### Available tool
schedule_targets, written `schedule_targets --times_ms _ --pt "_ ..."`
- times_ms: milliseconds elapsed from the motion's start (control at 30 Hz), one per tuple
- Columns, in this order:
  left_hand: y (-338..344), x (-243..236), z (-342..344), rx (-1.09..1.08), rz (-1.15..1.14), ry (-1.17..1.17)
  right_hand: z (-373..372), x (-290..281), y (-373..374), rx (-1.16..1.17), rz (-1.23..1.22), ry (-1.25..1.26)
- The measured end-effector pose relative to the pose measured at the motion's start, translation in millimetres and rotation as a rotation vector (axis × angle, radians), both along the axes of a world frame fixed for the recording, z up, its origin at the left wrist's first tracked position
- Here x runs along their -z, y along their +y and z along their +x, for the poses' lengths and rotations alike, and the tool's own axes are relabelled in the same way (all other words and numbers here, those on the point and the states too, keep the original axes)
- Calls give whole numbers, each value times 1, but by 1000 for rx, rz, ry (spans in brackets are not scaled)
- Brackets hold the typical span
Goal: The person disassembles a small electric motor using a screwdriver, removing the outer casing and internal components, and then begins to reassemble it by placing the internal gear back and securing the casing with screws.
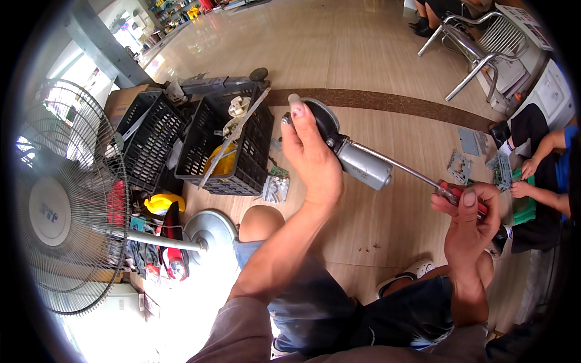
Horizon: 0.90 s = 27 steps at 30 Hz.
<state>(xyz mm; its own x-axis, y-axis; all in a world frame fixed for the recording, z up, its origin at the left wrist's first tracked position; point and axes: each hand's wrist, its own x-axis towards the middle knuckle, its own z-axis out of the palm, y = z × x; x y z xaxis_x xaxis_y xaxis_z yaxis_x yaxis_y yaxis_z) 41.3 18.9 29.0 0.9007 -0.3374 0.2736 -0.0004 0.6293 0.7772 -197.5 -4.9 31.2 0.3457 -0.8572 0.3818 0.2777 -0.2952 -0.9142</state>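
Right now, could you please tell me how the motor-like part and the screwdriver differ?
The motor-like part is thick, grey and black; the screwdriver is slim and red-handled. The left hand holds the motor-like part, while the right hand grips the screwdriver. Both have bare metal showing.

"What's the floor like?"
"Pale and glossy floor [339, 54] with faint streaks, crossed by a dark brown speckled band [375, 104]."
"Any furniture?"
"A shiny metal chair [505, 37] with a slatted back at the upper right, and white drawers [552, 94] below it. On the left stands a large pedestal fan [49, 212] with a round base."
"And the light?"
"Daylight-white glare behind a grey pillar [100, 43] at the upper left; I can't tell if it's window or doorway. The lower left is washed out."
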Motion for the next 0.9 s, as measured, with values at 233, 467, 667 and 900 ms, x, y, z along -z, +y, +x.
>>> schedule_targets --times_ms 233,467,667,900 --pt "3 -1 8 -4 28 -69 26 -2 6 50 -58 -244" --pt "6 3 14 -23 58 -77 5 -6 -2 -72 97 162" --pt "7 -5 19 1 83 -142 -9 3 -20 -190 -82 381" --pt "8 -9 19 -13 83 -154 10 11 -4 55 -629 392"
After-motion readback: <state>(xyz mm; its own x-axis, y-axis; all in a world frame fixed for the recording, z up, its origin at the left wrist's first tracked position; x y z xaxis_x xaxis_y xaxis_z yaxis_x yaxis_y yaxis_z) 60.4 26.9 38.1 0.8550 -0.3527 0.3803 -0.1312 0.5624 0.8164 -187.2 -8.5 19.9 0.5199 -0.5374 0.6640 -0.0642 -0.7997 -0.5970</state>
